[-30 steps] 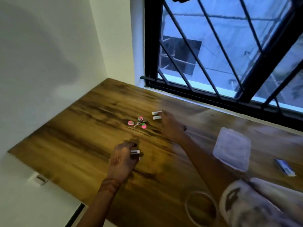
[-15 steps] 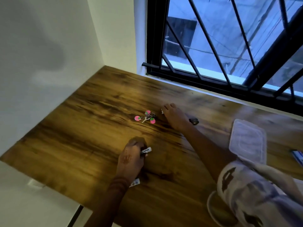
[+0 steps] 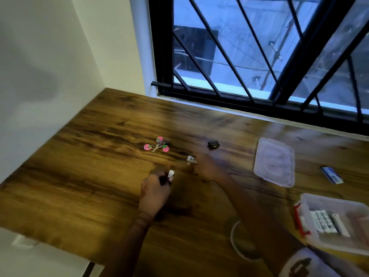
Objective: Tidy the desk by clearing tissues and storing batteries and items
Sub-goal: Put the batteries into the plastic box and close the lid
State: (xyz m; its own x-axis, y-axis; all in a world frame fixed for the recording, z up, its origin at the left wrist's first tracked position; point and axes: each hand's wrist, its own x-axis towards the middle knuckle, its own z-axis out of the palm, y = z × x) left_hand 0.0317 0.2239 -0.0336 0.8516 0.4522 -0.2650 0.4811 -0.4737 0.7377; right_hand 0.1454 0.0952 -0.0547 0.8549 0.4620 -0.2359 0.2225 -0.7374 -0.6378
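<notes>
My left hand [image 3: 154,191] is closed around a white battery [image 3: 171,174] whose end sticks out above the fingers. My right hand [image 3: 207,166], blurred, holds white batteries [image 3: 192,159] at its fingertips, just above the wooden desk [image 3: 89,176]. A clear plastic box [image 3: 335,222] with a red latch sits at the right edge and holds several white batteries [image 3: 327,221]. Its clear lid [image 3: 274,161] lies flat further back. A key bunch with pink tags [image 3: 157,145] rests on the desk, left of my right hand.
A small dark object [image 3: 213,144] lies beyond my right hand. A blue and white packet [image 3: 332,174] lies right of the lid. A ring-shaped item [image 3: 234,240] sits near the front edge. The barred window [image 3: 259,56] bounds the back, a white wall the left.
My right hand has drawn back from the spot beside the keys with the batteries in it. The view has shifted right, so the box with batteries shows. My left hand keeps its battery.
</notes>
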